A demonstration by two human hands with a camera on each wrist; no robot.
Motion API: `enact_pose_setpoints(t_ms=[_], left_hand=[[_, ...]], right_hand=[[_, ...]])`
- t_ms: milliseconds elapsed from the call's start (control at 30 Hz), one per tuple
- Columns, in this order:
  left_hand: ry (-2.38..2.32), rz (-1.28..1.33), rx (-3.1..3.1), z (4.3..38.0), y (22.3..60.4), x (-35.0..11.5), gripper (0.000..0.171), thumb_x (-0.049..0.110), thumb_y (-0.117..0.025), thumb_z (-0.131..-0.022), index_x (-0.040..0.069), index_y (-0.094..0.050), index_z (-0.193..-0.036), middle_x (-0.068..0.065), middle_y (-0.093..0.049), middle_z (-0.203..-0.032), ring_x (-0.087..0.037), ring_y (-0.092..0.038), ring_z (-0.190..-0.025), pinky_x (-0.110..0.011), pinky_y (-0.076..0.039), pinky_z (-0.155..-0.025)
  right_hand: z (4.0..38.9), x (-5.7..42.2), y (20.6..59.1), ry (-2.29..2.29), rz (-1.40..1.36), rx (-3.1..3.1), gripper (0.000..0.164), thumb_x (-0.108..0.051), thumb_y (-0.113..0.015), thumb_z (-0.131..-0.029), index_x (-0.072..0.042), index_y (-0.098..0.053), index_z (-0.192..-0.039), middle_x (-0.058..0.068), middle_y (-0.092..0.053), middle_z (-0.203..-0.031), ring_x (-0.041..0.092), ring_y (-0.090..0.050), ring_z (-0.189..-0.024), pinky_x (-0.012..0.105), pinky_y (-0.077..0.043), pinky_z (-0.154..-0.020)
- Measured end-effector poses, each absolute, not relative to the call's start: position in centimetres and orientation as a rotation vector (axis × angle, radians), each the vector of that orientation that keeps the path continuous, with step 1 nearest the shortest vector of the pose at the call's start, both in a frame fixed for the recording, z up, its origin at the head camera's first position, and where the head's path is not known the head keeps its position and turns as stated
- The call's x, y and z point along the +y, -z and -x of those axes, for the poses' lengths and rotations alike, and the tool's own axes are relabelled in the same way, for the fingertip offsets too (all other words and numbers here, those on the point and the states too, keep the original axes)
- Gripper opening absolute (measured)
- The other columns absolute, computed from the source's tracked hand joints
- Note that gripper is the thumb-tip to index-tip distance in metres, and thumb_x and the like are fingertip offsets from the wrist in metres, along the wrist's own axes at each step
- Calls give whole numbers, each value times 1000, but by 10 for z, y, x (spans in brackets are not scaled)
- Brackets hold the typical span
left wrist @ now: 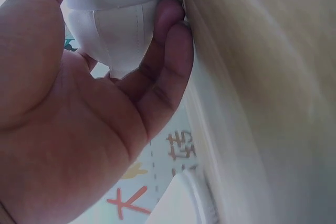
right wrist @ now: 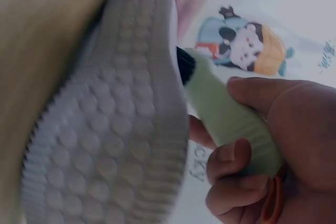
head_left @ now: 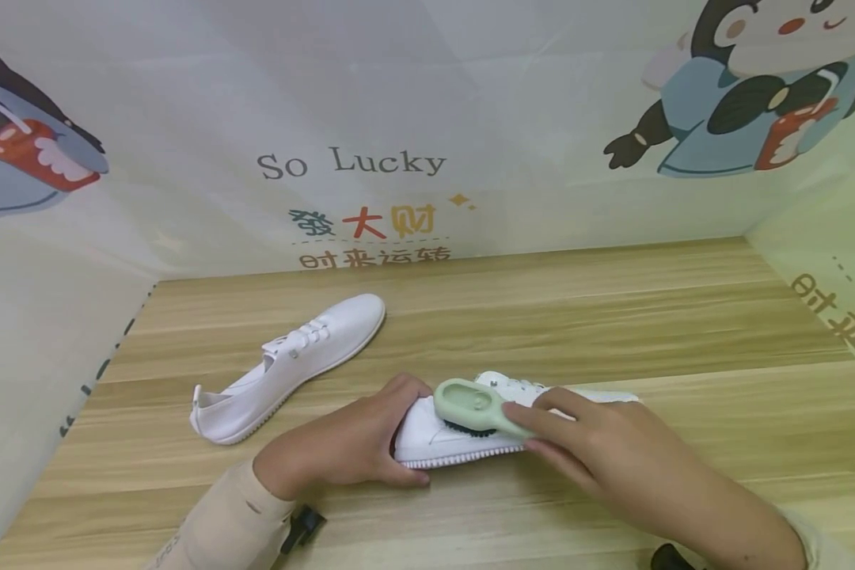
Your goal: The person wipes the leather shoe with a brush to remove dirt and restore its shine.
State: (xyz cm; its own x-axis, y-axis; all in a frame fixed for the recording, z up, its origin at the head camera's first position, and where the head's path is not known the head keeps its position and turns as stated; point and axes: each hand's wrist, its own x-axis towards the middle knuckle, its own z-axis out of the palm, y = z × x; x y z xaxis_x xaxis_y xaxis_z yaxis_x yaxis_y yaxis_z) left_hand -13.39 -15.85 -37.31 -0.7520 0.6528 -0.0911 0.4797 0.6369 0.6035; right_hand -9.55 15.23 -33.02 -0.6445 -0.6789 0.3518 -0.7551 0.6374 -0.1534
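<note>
Beige sleeve, black clip up front. Right hand grips green brush, blocking part of held white shoe; left hand wraps its heel. Second shoe farther left on wood table; printed backdrop behind.

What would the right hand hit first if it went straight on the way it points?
Beyond its held green brush, probably the left hand gripping the white shoe, though depth is unclear.

A white lace-up shoe is tilted, its knobbly sole turned sideways; a pale green brush rests dark bristles down near its heel end.
</note>
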Motion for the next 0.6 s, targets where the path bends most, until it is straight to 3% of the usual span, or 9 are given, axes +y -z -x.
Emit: enact_pose_setpoints(t_ms=[267, 500, 600], left_hand=[[-841, -908, 2557, 133, 371, -157, 77, 34, -89, -71, 25, -45, -133, 10, -47, -125, -7, -57, -104, -29, -48, -98], [-830, -908, 2560, 133, 372, -158, 75, 35, -89, -72, 25, -45, -132, 11, -46, -122, -6, -56, -102, -28, -48, -96], [-816, -908, 2565, 133, 372, -158, 74, 36, -89, -72, 26, -45, -131, 11, -46, -121, -6, -55, -101, -27, -48, -95]], right_hand=[[93, 138, 345, -489, -1240, -2378, 37, -42, -43, -106, -28, -64, -133, -6, -66, -114, 6, -64, -70, 24, -51, -60], [93, 137, 346, -479, -1217, -2379, 43, -44, -33, -107, -28, -66, -130, -8, -65, -108, 0, -54, -62, 18, -43, -55], [93, 139, 343, -473, -1193, -2427, 40, -44, -36, -107, -29, -66, -130, -10, -64, -105, -5, -46, -60, 15, -38, -53]])
